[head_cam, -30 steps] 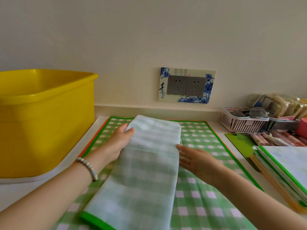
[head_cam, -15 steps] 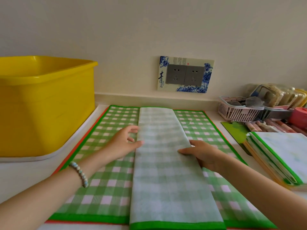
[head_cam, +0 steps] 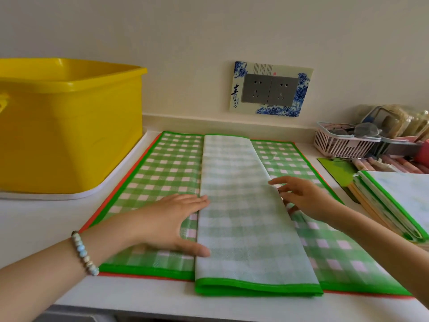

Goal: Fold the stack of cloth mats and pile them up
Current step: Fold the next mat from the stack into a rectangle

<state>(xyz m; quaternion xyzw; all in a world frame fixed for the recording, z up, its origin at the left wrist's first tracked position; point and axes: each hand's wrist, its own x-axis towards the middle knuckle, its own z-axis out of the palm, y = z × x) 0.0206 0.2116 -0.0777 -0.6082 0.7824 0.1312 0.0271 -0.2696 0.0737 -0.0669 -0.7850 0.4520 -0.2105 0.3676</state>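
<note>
2 hands, left (head_cam: 169, 219), right (head_cam: 306, 201), flanking 1 folded mat (head_cam: 243, 228)

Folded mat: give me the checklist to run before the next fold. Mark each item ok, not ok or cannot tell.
1. The folded mat lies flat as a long strip on the spread mat: ok.
2. The layers meet evenly at the near green hem: ok, roughly.
3. The left hand rests flat against the strip's left edge: ok.
4. The right hand presses the right edge down: cannot tell. Its fingers are spread there, but contact is unclear.
5. The pile of folded mats on the right has a bare top: ok.
</note>
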